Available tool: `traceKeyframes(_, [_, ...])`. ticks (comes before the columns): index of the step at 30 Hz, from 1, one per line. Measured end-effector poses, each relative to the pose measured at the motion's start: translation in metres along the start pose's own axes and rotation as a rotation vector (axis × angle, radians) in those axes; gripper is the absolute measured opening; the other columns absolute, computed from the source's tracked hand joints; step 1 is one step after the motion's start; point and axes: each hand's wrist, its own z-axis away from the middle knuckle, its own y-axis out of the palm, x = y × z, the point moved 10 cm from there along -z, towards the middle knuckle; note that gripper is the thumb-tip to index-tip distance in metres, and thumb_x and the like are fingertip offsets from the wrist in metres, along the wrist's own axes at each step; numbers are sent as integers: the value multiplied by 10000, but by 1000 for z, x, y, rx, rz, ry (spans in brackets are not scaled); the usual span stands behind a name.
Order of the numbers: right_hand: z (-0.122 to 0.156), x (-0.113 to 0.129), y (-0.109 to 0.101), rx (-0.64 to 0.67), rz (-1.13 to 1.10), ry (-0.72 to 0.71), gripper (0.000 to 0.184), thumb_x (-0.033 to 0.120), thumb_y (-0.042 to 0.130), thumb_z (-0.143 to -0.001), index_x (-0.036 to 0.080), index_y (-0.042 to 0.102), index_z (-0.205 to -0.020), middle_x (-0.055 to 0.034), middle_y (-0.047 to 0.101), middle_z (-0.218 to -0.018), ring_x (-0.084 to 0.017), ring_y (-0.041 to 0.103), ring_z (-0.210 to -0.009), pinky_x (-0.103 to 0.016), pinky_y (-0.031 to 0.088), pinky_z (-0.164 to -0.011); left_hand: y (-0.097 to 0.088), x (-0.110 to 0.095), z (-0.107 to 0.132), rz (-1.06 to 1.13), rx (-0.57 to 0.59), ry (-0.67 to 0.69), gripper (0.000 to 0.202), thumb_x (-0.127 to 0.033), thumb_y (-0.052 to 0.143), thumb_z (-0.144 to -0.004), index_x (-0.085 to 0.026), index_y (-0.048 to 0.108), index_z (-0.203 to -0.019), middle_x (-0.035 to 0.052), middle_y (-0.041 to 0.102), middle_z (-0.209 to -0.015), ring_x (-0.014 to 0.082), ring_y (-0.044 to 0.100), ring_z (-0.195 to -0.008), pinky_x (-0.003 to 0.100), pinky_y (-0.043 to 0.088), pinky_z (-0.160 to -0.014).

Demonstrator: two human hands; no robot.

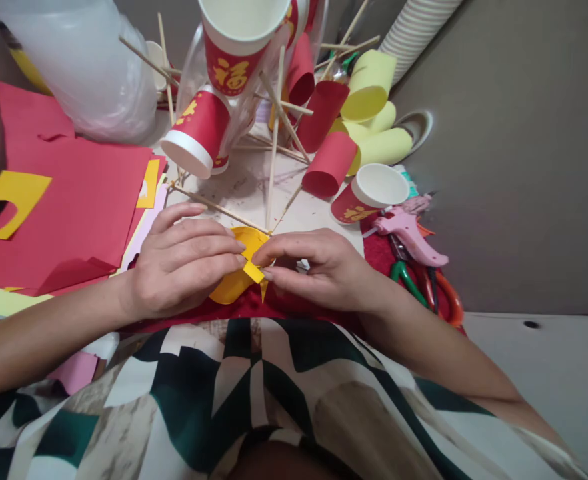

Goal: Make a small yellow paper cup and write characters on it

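A rounded yellow paper piece (228, 288) with a small folded tab sits between my hands at the table's near edge. My left hand (187, 260) comes from the left, its fingers together and pressed on the paper. From the right, my right hand (319, 267) pinches the tab's edge between thumb and forefinger. Just beyond the fingers, thin wooden sticks (274, 150) stand and lean in a joined frame, one of them ending right behind the yellow paper. Part of the paper is hidden under my left fingers.
Red paper sheets (74, 193) are stacked at left, with a cut yellow scrap (21, 197) on top. Red paper cups (199, 130), red rolls (327, 163) and yellow rolls (374, 83) crowd the back. A pink glue gun (414, 233) and orange-and-green-handled scissors (447, 297) lie right.
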Motion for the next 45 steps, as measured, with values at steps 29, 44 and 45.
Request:
traceKeyframes(29, [5,14,5,-29,89,-137,47,142,655,-913,134,665,-959,-86,770,-867,-119,722,-789,-196,572,-724,-4,2,14,-115,13,48,111,-305,651,-914,-302,712,-1007,-13,792,-882,173,718,-754,337,596,-715])
traceKeyframes(44, [2,9,2,-31,58,-62,46,175,644,-931,181,662,-890,-42,752,-802,-118,701,-736,-217,569,-687,2,-3,4,5,-2,90,63,-233,669,-898,-241,678,-960,24,801,-951,198,753,-920,342,588,-837])
traceKeyframes(45, [2,8,2,-32,57,-53,50,180,644,-932,185,662,-886,-37,752,-800,-117,699,-731,-217,568,-685,4,-2,4,25,17,77,69,-230,662,-897,-237,662,-966,30,802,-993,201,750,-967,355,580,-893])
